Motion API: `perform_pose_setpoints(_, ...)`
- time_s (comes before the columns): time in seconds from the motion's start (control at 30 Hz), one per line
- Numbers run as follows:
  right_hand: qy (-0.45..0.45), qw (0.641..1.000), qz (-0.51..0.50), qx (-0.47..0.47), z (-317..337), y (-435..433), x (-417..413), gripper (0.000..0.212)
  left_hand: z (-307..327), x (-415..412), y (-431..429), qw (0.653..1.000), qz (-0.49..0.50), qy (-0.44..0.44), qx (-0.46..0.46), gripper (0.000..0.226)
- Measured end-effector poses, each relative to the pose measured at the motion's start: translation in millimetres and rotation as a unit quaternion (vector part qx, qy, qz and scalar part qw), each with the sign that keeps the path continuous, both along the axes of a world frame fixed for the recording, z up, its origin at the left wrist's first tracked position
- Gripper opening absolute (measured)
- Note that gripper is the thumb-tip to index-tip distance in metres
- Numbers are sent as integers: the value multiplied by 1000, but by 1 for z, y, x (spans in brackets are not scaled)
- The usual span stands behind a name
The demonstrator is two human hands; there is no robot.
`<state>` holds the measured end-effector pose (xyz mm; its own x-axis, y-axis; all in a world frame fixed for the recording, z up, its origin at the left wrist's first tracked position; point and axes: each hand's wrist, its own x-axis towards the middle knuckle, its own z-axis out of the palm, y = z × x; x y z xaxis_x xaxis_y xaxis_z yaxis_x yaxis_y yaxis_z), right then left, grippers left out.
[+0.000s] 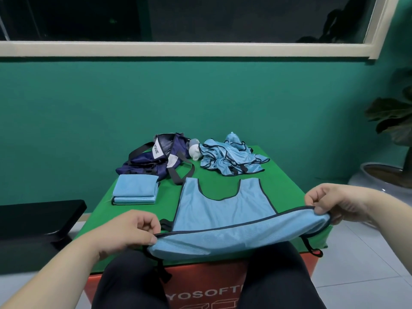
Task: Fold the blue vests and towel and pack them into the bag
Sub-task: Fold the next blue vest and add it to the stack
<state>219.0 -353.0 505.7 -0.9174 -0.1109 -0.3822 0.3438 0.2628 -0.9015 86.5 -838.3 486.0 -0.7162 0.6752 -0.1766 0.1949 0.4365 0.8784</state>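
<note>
Left hand (131, 230) pinching the near hem of a blue vest (223, 210) spread on the green table (278, 175), folded blue towel (134, 192) behind left, navy bag (156, 161) beyond, crumpled vests (229, 157) far right, right hand (330, 204) pinching the hem's other corner

Both bare forearms are stretched forward and spread apart. The left hand (133, 230) and right hand (330, 202) are held knuckles up, with the vest (225, 208) hem pinched between thumb and curled fingers.
</note>
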Motion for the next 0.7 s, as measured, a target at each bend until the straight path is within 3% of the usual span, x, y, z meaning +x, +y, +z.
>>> perform_pose_setpoints(0.27,8,1000,0,-4,6,5,7,27,6,-10,4,1000,-4,19,5,16)
perform_pose_setpoints(0.57,74,992,-92,51,-8,11,-24,31,-8,-43,27,993,78,85,13,6)
perform_pose_setpoints(0.7,98,986,-131,25,-26,21,-48,32,-21,-70,37,990,98,101,11,9)
